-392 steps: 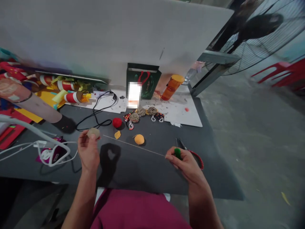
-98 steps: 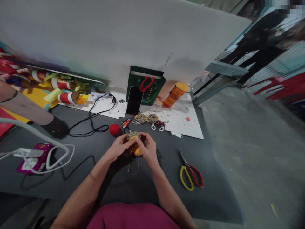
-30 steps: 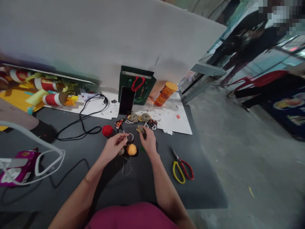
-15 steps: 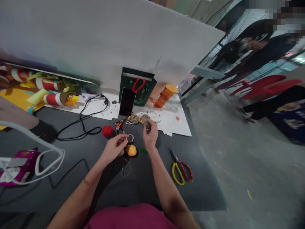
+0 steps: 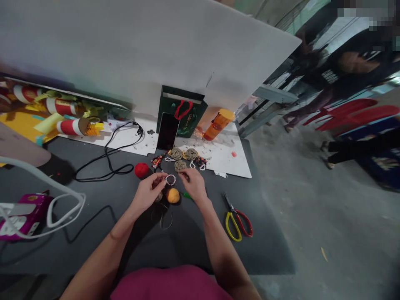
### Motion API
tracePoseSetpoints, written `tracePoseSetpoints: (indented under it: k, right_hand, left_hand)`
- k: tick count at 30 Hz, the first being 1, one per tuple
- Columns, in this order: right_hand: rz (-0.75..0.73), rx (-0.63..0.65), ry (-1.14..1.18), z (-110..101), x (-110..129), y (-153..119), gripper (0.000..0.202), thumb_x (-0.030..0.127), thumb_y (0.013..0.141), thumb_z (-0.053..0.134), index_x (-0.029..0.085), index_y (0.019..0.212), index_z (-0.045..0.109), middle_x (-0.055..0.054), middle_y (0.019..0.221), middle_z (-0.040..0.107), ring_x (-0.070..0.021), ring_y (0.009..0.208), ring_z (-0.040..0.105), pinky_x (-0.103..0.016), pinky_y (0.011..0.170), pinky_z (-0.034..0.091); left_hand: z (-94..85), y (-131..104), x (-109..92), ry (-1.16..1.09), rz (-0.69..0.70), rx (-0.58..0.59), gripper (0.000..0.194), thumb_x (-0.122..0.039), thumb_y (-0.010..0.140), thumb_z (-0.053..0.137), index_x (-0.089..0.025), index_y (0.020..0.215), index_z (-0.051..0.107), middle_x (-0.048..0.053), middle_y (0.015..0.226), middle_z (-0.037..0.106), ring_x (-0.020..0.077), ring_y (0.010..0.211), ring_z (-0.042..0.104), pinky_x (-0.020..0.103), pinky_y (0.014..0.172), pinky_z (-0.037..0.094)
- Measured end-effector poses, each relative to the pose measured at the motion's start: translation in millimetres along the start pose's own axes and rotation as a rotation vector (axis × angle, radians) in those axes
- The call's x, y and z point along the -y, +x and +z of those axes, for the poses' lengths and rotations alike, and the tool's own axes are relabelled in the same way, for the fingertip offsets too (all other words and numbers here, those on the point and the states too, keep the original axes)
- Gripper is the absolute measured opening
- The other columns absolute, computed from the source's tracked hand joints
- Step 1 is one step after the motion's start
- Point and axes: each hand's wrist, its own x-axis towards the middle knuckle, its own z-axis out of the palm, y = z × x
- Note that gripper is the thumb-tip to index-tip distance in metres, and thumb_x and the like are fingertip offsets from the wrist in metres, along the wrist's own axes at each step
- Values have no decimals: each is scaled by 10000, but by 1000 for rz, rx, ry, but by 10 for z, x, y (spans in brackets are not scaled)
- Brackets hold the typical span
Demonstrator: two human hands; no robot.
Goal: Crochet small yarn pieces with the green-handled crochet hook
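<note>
My left hand (image 5: pixel 146 192) is closed in a pinch on a small ring of pale beads (image 5: pixel 170 179). My right hand (image 5: pixel 195 183) has its fingertips together on a brown coiled cord rosette (image 5: pixel 180 166). Two more brown rosettes (image 5: pixel 191 154) lie just behind it, with small beaded loops (image 5: pixel 192 164) beside them. A yellow yarn ball (image 5: pixel 173 196) sits between my hands, and thin loose thread (image 5: pixel 165 223) trails in front of it. A red yarn ball (image 5: pixel 141 170) is behind my left hand. Part of a green stick-like thing (image 5: pixel 186 195) shows beside my right wrist.
Scissors (image 5: pixel 235 221) with yellow and red handles lie to the right. A phone (image 5: pixel 168 131) leans on a green gift bag (image 5: pixel 184 112), near an orange bottle (image 5: pixel 219 124). Black cable (image 5: pixel 108 162) and a purple box (image 5: pixel 26 216) are at left. People (image 5: pixel 346 75) stand beyond the table.
My right hand has come nearer to me and slightly left, bringing a rosette away from the others. My left hand keeps hold of the beaded ring with little movement.
</note>
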Motion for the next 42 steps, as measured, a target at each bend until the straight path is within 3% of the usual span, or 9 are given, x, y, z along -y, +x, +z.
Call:
tracePoseSetpoints:
  k: [4,9,14,17,23,28,33,42]
  right_hand:
    - [41,113,18,135,64,-10,77,240,843,662,275,903,693,21,589,648,-183,564,601,-269,558,387]
    - [95,131,120,186,125,6,95,203,820,646,250,738,642,18,582,620,-168,565,585,-260,566,388]
    - [111,80,352,36,109,17,89,280,844,565,226,778,591,-44,801,701,-179,675,631,-301,651,498]
    - [153,43,492,-93,59,55,144,363,884,498,233,841,540,-26,733,699,-167,602,630,-300,603,524]
    - [206,-7,613,-264,-15,249,231,467,831,550,238,840,523,-13,692,671,-161,577,612,-297,568,518]
    - [243,-4,587,-106,-99,429,227,458,812,549,231,807,545,-2,645,642,-156,523,571,-284,515,470]
    - [265,-66,443,59,-187,484,126,331,750,600,226,696,559,18,584,585,-151,504,516,-286,541,441]
    - [257,-97,236,-58,-175,457,131,265,795,537,182,797,639,-85,839,715,-203,716,617,-327,715,474]
  left_hand:
    - [-27,13,8,18,2,-35,307,-329,829,584,-158,1060,693,69,909,740,185,775,667,289,731,525]
    - [-35,24,29,45,5,-49,318,-315,843,561,-150,1084,685,89,944,747,191,797,682,299,747,537]
    - [-25,17,48,115,38,-53,321,-300,859,541,-157,1111,678,97,1000,748,194,820,686,312,772,539]
    - [-21,15,65,170,66,-49,304,-290,855,548,-170,1097,687,91,1007,746,195,816,686,321,788,535]
    - [-24,17,101,233,83,-44,286,-282,856,559,-180,1087,692,96,1018,746,218,865,688,349,824,525]
    - [-19,16,114,267,95,-30,290,-272,869,541,-180,1102,685,98,1028,743,214,872,691,341,821,531]
    - [-11,19,107,306,99,-10,289,-255,870,532,-173,1104,680,93,982,742,200,822,691,320,773,535]
    - [-11,-1,78,442,79,24,306,-239,884,527,-163,1144,668,88,977,726,204,807,681,315,760,523]
